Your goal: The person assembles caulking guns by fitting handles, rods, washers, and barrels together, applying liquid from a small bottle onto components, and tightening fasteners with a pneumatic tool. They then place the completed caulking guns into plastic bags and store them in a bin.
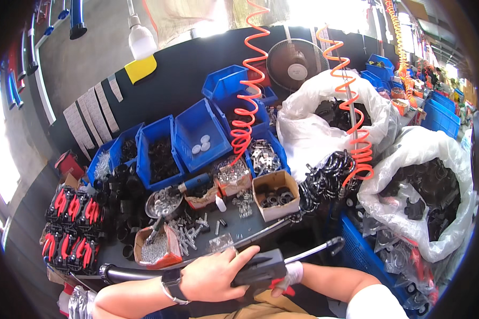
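Observation:
A black caulking gun (259,268) lies across the front of me, at the bench's near edge. Its dark barrel (129,274) points left. A metal rod with a hooked end (316,248) sticks out to the right, and a bit of red shows under the body. My left hand (213,275) is closed over the body from the left, one finger stretched along its top. From the right, my right hand (289,278), with white wrapping on it, grips the gun below the body near the red part; most of its fingers are hidden.
Red-and-black gun handles (72,228) are stacked at left. Blue bins (199,135) line the back. Small boxes (275,195) hold rings and springs. Coiled orange hoses (243,125) hang over the bench. White sacks (375,204) of black parts stand at right, beside a fan (297,66).

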{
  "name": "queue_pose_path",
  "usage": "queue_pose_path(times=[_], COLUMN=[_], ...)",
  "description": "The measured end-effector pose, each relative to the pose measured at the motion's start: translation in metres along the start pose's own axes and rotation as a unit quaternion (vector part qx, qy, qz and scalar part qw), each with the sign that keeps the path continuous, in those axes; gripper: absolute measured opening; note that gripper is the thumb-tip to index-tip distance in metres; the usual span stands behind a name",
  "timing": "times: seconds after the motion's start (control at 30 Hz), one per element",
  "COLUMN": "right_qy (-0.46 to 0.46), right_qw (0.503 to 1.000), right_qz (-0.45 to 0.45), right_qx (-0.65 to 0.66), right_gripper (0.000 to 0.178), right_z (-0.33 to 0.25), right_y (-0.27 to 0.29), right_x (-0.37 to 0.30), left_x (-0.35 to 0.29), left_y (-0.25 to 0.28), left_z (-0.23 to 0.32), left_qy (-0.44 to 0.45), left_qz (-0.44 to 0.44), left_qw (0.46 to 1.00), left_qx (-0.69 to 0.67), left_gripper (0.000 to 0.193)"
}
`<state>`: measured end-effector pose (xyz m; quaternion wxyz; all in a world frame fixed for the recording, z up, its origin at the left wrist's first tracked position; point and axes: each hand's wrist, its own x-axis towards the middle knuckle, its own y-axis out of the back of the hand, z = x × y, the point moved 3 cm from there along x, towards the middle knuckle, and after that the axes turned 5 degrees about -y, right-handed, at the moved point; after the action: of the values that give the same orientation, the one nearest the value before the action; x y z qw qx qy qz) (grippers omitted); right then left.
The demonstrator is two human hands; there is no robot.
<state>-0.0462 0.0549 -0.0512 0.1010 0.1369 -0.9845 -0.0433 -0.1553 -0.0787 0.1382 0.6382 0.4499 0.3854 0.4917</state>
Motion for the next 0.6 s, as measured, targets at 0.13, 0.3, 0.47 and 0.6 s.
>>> queue_pose_path(times=[0.13, 0.3, 0.47, 0.6], right_qy=[-0.141, -0.095, -0.056, 0.027], right_qw=[0.988, 0.988, 0.986, 0.863], right_qz=[0.066, 0.065, 0.058, 0.378], right_qx=[-0.005, 0.103, -0.146, 0.333], right_gripper=[0.047, 0.033, 0.032, 0.042], right_z=[-0.004, -0.029, -0.036, -0.083], right_y=[0.009, 0.023, 0.057, 0.102], right_x=[0.006, -0.001, -0.038, -0.051], left_x=[0.002, 0.019, 0.007, 0.005], left_y=[0.001, 0.005, -0.013, -0.024], left_z=[-0.023, -0.031, -0.037, -0.040], left_qy=[-0.071, -0.023, 0.009, 0.064], left_qz=[0.119, 0.084, 0.076, 0.091], left_qw=[0.990, 0.996, 0.989, 0.989], left_qx=[0.005, -0.030, -0.129, -0.096], left_gripper=[0.079, 0.084, 0.086, 0.085])
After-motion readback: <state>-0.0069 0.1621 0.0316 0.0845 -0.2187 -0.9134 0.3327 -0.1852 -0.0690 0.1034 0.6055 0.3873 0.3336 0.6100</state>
